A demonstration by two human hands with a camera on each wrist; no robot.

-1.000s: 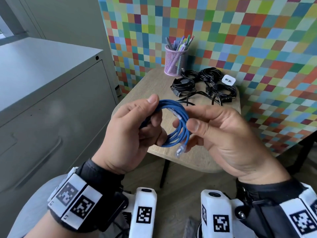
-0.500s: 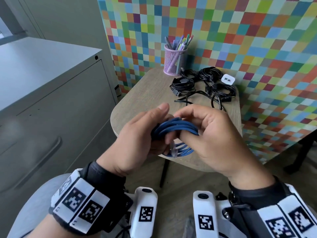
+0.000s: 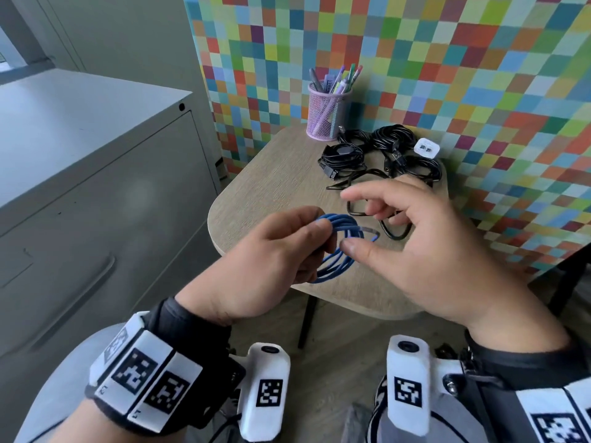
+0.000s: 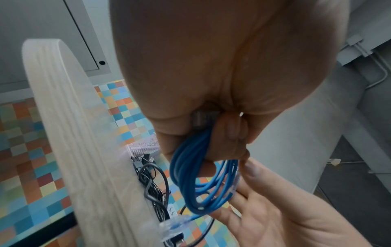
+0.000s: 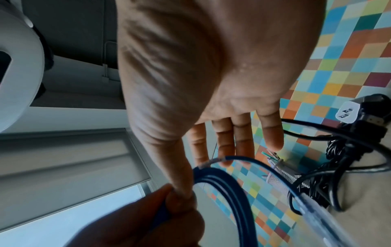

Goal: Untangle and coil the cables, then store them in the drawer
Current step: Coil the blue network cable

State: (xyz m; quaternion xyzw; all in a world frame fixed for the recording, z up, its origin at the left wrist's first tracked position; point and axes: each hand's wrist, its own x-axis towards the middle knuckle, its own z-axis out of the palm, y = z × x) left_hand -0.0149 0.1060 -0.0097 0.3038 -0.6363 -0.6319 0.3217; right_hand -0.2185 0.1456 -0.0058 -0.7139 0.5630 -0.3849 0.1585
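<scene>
Since half a second ago we have lifted our right hand (image 3: 412,247) off the blue cable coil (image 3: 340,247): then its fingers were wrapped over the top of the loops, and now they are spread and relaxed, so that grip is released. Its thumb tip lies just beside the loops, close to our left fingers; whether it touches them we cannot tell. Our left hand (image 3: 271,266) keeps its grip grasping the coil, thumb and fingers pinching the gathered strands at one side. In the left wrist view the loops (image 4: 203,177) hang below the curled fingers, and a clear plug end (image 4: 173,224) dangles near the edge of the bench (image 4: 69,133).

We hold the coil just above the near part of the wooden bench (image 3: 265,187). Farther back on it lie the black cables (image 3: 380,155), some coiled and some in loose loops that reach toward our right hand. A white charger (image 3: 427,149) sits just beside them near the chequered wall. A purple mesh pen cup (image 3: 326,113) stands at the back of the bench. To our left stands the grey cabinet (image 3: 96,174), its drawer front (image 3: 80,257) closed.
</scene>
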